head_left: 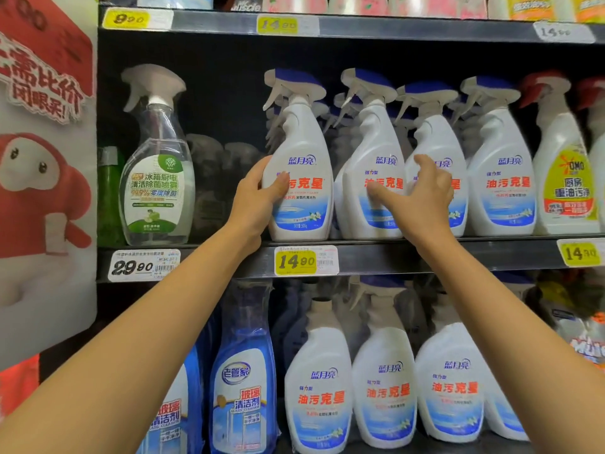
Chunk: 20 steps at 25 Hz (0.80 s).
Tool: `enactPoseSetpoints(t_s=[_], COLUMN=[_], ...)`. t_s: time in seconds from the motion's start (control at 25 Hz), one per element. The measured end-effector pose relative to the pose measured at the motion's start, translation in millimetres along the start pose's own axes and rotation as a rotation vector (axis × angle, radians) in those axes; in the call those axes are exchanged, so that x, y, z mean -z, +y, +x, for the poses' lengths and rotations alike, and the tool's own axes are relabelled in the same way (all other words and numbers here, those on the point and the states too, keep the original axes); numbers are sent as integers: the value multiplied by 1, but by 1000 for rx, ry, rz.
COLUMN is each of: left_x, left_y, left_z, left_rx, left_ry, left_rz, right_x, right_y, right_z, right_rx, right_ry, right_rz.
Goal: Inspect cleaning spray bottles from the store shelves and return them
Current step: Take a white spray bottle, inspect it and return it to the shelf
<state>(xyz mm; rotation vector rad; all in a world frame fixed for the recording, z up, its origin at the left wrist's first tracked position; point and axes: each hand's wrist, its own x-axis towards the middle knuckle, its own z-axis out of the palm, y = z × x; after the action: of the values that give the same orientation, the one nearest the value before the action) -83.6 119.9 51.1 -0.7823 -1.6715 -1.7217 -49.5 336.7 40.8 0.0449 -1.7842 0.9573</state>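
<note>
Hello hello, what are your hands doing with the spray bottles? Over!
Left hand grips leftmost white spray bottle, standing on middle shelf. Right hand open, thumb over second bottle. Nothing blocking.

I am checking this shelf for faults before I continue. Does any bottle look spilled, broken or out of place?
No spill or damage shows. The left hand grips the leftmost white bottle, which stands in its row on the middle shelf. One oddity: an unfilled gap at the front between it and the clear bottle.

Spray bottles (501, 191) in a row on the shelf (393, 258), price tag (296, 261) beneath.
</note>
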Motion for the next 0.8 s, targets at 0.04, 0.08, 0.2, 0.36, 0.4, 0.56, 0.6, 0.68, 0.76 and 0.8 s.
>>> enactPoseSetpoints(t_s=[0.04, 0.08, 0.2, 0.36, 0.4, 0.56, 0.6, 0.68, 0.76, 0.8], left_x=[0, -1, -3, -5, -6, -7, -7, -6, -6, -6], left_y=[0, 1, 3, 7, 6, 5, 5, 5, 5, 6], left_z=[-1, -2, -6, -11, -12, -12, -11, -11, -12, -13], left_rx=[-2, -7, -19, -62, -80, -88, -61, -64, -99, -104], left_ry=[3, 9, -14, -103, -97, -58, -48, -27, -10, -10], left_rz=[18, 45, 109, 256, 293, 376, 384, 425, 448, 449], right_x=[0, -2, -9, -10, -10, -12, -12, -11, -8, -6], right_y=[4, 5, 3, 0, 0, 1, 3, 4, 3, 2], right_z=[0, 0, 2, 15, 16, 9, 7, 4, 3, 3], right_rx=[-27, -23, -46, -183, -187, -160, -149, -147, -159, -156], right_ry=[-48, -72, -82, -144, -158, -133, -127, -140, -171, -188], right_rz=[-27, -24, 93, 202, 183, 241, 265, 315, 364, 383])
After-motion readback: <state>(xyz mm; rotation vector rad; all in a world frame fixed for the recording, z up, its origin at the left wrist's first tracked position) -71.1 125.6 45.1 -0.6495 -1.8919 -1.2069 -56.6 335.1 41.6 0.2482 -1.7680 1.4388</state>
